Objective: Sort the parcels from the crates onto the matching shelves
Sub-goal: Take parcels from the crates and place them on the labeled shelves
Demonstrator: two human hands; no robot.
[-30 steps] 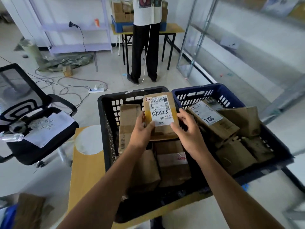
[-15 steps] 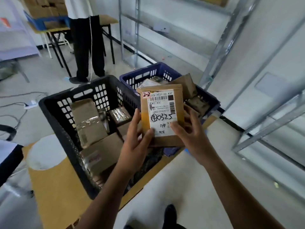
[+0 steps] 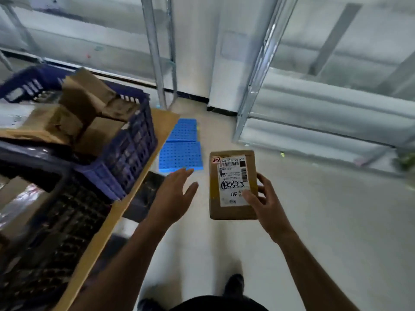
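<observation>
View down onto the right end of a wooden worktop (image 3: 161, 126), whose long edge runs diagonally from upper centre to lower left. A blue crate (image 3: 132, 140) stands at the far corner, its wall close to that edge, heaped with cardboard parcels (image 3: 85, 104) that rise above the rim. A black crate (image 3: 67, 221) stands touching it on the near side. Right of the edge lies pale floor (image 3: 325, 232), open as far as a metal shelf (image 3: 314, 104) whose corner post slants down at centre right. A second shelf unit (image 3: 155, 52) stands behind the blue crate, and a strip of wall shows between the two. Two blue perforated panels (image 3: 182, 153) lie on the floor just beyond the worktop corner. A dark shoe (image 3: 234, 283) shows at the lower edge. The held parcel (image 3: 232, 212), a flat brown box, is upright in the air over the open floor, between worktop and shelf, its white label (image 3: 233, 176) facing the camera, marked "2-2" in red at the top left corner. The right hand (image 3: 267, 207) grips it at the lower right: the thumb presses the label face, while the fingers (image 3: 262, 178) curl round the right edge and behind. The left hand (image 3: 173, 198) hovers just left of the parcel, clear of it, palm down, fingers spread wide and holding nothing.
</observation>
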